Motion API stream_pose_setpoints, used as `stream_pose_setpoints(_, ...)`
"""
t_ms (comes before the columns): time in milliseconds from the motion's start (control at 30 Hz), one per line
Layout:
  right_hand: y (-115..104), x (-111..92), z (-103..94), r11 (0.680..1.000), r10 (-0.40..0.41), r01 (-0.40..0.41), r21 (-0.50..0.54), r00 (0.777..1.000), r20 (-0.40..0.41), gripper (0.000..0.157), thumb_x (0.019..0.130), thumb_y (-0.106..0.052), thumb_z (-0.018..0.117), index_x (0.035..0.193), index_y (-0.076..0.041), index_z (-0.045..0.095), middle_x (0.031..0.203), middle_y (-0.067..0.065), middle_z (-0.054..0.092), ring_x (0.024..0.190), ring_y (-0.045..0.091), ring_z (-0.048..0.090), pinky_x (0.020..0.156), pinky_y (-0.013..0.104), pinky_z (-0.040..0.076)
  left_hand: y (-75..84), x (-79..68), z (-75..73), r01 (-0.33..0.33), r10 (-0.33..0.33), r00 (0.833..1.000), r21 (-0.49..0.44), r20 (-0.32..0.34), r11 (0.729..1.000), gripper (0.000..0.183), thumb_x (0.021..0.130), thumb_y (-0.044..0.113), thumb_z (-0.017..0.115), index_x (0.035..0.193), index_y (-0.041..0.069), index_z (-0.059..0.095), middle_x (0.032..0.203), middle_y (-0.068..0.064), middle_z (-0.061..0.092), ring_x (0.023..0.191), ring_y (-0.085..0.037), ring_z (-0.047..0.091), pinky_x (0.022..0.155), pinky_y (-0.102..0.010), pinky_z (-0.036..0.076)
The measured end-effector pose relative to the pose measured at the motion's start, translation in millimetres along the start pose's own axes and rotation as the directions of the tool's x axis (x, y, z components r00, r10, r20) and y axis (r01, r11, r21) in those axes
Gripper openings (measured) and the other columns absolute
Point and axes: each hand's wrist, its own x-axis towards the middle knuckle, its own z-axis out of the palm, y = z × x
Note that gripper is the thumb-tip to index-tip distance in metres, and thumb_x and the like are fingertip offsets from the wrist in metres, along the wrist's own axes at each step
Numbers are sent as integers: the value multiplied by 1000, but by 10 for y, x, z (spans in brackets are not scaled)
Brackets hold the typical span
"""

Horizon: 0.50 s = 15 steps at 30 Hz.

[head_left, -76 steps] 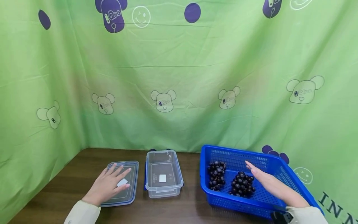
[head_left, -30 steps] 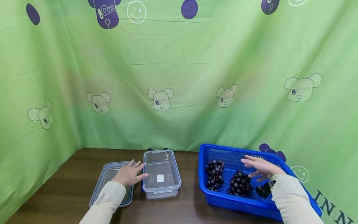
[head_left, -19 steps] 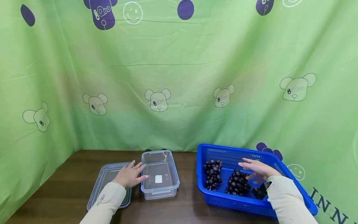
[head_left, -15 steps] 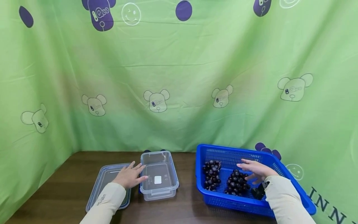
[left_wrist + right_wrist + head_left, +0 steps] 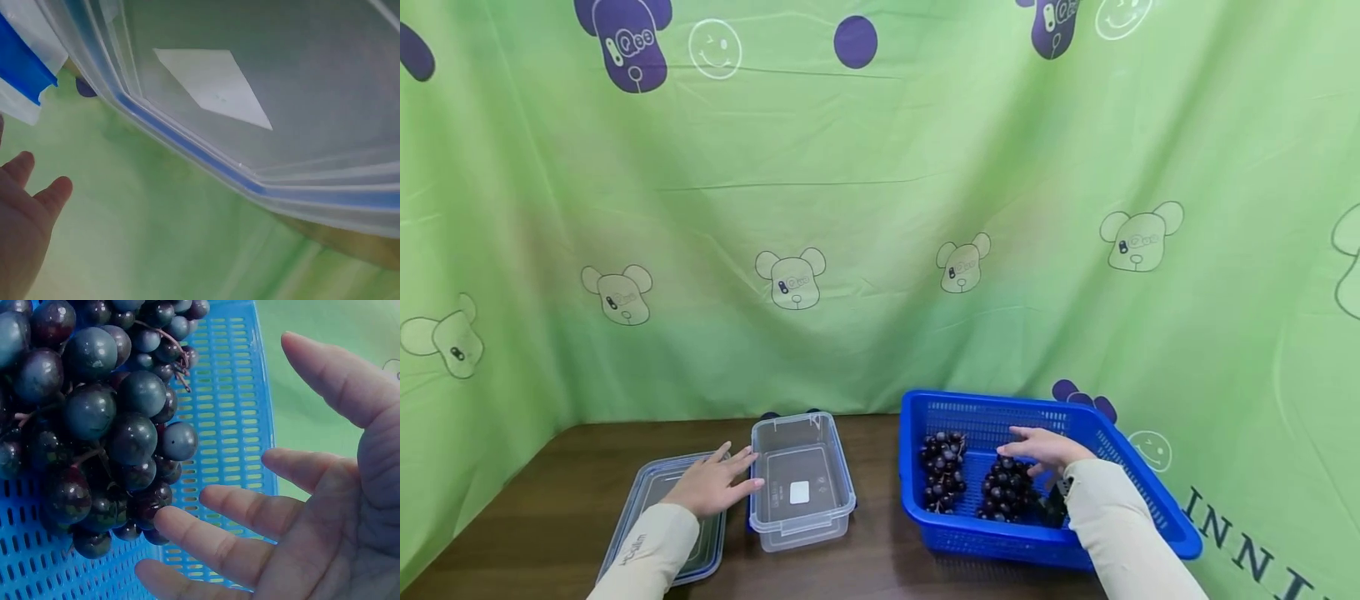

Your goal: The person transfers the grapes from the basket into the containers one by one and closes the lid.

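In the head view my left hand is held over a clear blue-rimmed lid, fingers spread toward a see-through plastic food container. Whether a fingertip touches the container's left side, I cannot tell. The left wrist view has part of the left hand at its left edge, holding nothing visible. My right hand hovers over the right bunch of dark grapes inside a blue basket. Its fingers are extended beside the grapes in the right wrist view, without gripping them.
A second bunch of grapes lies at the basket's left end. The brown table backs onto a green patterned curtain. Container and lid stand side by side, left of the basket.
My left hand has shifted from over the lid's middle toward the container. My right hand has come down closer to the right grape bunch. The head view has swung rightward.
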Motion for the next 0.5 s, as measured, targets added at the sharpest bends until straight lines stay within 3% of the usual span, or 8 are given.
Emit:
stream_pose_setpoints(233, 19, 66, -2, 999, -9, 8, 38, 1000, 22, 85, 94, -25, 59, 146, 14, 4, 146, 41, 5, 123, 61, 33, 92, 65, 41, -58, -1, -9, -132, 134, 990, 59, -31, 989, 56, 95, 38, 50, 135, 0, 52, 141, -15, 49, 134, -47, 30, 103, -69, 23)
stream_pose_setpoints(400, 19, 119, 24, 996, -46, 43, 81, 998, 40, 86, 91, -15, 62, 144, 18, 2, 147, 40, -2, 132, 56, 19, 99, 59, 38, -58, -1, -27, -134, 136, 990, 94, -23, 987, 57, 93, 39, 52, 134, 0, 53, 140, -16, 50, 133, -47, 33, 102, -69, 25)
stream_pose_setpoints(500, 17, 140, 26, 996, -33, 29, 83, 998, 44, 88, 89, -12, 64, 143, 19, 1, 146, 41, -2, 132, 55, 20, 99, 59, 39, -37, 13, -36, -110, 111, 994, 100, 0, 989, 59, 93, 42, 52, 137, 2, 52, 140, -16, 49, 134, -46, 32, 102, -68, 25)
